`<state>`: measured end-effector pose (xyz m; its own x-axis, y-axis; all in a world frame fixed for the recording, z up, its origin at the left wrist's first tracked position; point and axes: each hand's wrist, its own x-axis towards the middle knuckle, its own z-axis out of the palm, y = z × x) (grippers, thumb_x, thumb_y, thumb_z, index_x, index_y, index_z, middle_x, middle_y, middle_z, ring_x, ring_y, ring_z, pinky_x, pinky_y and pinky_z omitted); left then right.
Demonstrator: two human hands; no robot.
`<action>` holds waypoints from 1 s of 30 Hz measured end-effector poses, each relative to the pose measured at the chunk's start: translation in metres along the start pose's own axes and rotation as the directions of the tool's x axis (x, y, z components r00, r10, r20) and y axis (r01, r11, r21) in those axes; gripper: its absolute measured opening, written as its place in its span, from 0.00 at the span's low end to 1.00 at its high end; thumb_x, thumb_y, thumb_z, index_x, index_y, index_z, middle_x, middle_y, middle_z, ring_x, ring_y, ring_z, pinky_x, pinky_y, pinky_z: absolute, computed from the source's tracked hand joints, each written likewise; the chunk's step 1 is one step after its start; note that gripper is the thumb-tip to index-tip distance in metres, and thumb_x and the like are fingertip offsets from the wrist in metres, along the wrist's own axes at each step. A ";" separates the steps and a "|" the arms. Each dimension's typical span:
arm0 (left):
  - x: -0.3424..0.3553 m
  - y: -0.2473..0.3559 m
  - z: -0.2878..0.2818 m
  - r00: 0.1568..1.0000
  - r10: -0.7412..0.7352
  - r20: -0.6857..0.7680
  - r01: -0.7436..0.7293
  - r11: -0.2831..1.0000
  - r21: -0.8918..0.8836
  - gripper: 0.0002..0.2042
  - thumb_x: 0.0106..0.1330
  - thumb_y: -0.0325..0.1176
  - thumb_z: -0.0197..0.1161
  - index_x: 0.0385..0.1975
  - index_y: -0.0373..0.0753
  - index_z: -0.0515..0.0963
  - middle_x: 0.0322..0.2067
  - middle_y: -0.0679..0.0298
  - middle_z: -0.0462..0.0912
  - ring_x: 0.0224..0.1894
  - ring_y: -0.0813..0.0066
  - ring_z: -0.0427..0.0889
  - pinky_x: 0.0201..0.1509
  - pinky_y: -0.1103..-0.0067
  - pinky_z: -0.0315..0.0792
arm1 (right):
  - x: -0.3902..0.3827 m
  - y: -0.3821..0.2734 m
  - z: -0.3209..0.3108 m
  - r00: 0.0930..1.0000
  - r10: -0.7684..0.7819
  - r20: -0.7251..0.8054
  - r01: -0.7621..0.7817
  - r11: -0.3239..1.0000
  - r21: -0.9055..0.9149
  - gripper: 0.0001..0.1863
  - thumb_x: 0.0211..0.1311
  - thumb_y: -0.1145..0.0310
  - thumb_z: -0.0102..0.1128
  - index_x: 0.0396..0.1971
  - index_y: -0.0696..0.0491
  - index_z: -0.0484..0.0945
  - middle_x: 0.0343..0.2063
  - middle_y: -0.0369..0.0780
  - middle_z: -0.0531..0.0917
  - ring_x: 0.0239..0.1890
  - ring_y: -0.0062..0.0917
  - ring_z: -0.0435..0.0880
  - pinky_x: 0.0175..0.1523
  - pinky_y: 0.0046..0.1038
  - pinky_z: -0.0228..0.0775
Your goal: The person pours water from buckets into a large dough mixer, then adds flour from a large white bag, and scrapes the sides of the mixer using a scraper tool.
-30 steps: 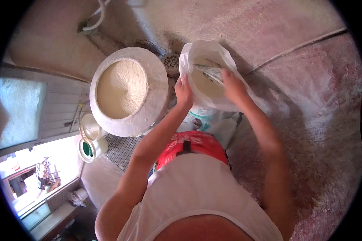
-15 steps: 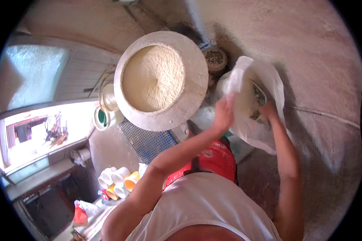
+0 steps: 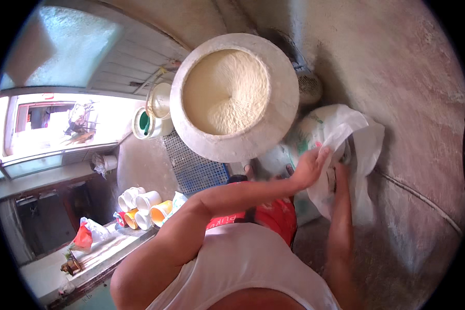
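Note:
My left hand (image 3: 311, 168) is closed on the gathered edge of a white plastic sack (image 3: 364, 135) and pulls its mouth up. My right hand (image 3: 342, 169) is down inside the mouth, its fingers partly hidden. It seems to grip a greyish rounded object, whose kind I cannot make out. To the left of the sack stands a large pale drum (image 3: 282, 98) with a wide rim. A thick cream-coloured mixture (image 3: 227, 88) fills it and swirls round a small central dip.
White buckets (image 3: 154, 125), one green inside, stand left of the drum beside a blue perforated mat (image 3: 199, 168). Several white and orange tubs (image 3: 144, 204) lie lower left near a ledge. A vented motor housing (image 3: 309, 88) sits behind the drum; a rough wall rises at right.
The view has shifted, so the drum appears farther right. My left hand has lowered with the sack's edge, and my right hand is now closer to it within the sack's mouth.

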<state>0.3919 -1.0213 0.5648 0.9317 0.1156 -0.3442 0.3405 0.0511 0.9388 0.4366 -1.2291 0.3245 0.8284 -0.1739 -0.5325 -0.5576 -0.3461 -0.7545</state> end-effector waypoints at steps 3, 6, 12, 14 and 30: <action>-0.009 0.001 0.001 0.998 0.040 -0.047 -0.036 0.996 0.085 0.21 0.73 0.45 0.46 0.34 0.29 0.75 0.22 0.53 0.72 0.27 0.70 0.70 0.35 0.71 0.68 | -0.008 -0.037 -0.008 0.951 0.288 0.109 -0.251 0.931 -0.266 0.17 0.41 0.68 0.61 0.31 0.65 0.80 0.31 0.44 0.83 0.33 0.31 0.82 0.41 0.29 0.74; -0.007 -0.013 0.005 0.994 0.059 -0.087 -0.051 0.995 0.085 0.23 0.73 0.49 0.47 0.34 0.30 0.74 0.21 0.63 0.72 0.27 0.79 0.68 0.31 0.74 0.68 | -0.029 -0.061 0.007 0.958 0.277 0.076 -0.275 0.961 -0.043 0.16 0.42 0.68 0.60 0.29 0.66 0.79 0.29 0.44 0.83 0.30 0.31 0.82 0.38 0.29 0.74; -0.011 -0.006 -0.002 0.998 -0.013 -0.054 0.023 0.984 0.177 0.22 0.73 0.48 0.47 0.36 0.31 0.75 0.22 0.68 0.73 0.27 0.82 0.68 0.30 0.77 0.67 | -0.060 -0.086 -0.015 0.902 0.228 0.368 -0.367 0.852 0.373 0.21 0.44 0.66 0.59 0.38 0.64 0.77 0.34 0.43 0.81 0.33 0.30 0.79 0.39 0.29 0.72; -0.002 -0.035 -0.002 0.996 -0.025 -0.085 0.034 0.994 0.104 0.22 0.73 0.48 0.47 0.37 0.32 0.75 0.23 0.70 0.73 0.27 0.83 0.68 0.30 0.78 0.68 | -0.106 -0.122 -0.003 0.974 0.062 0.218 -0.162 0.864 0.476 0.15 0.49 0.63 0.58 0.32 0.58 0.79 0.28 0.37 0.80 0.28 0.26 0.78 0.33 0.26 0.70; -0.009 0.008 -0.011 0.999 0.030 -0.019 -0.032 0.990 -0.137 0.21 0.72 0.49 0.49 0.44 0.33 0.76 0.28 0.68 0.79 0.29 0.84 0.73 0.31 0.83 0.68 | -0.111 -0.032 -0.070 0.966 0.182 0.181 -0.249 0.839 0.484 0.15 0.43 0.70 0.58 0.35 0.59 0.78 0.30 0.39 0.80 0.31 0.29 0.79 0.38 0.27 0.72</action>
<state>0.3848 -1.0115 0.5755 0.9389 0.1361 -0.3162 0.2900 0.1825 0.9395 0.3661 -1.2638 0.4345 0.6894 -0.0645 -0.7215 -0.6996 0.1993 -0.6862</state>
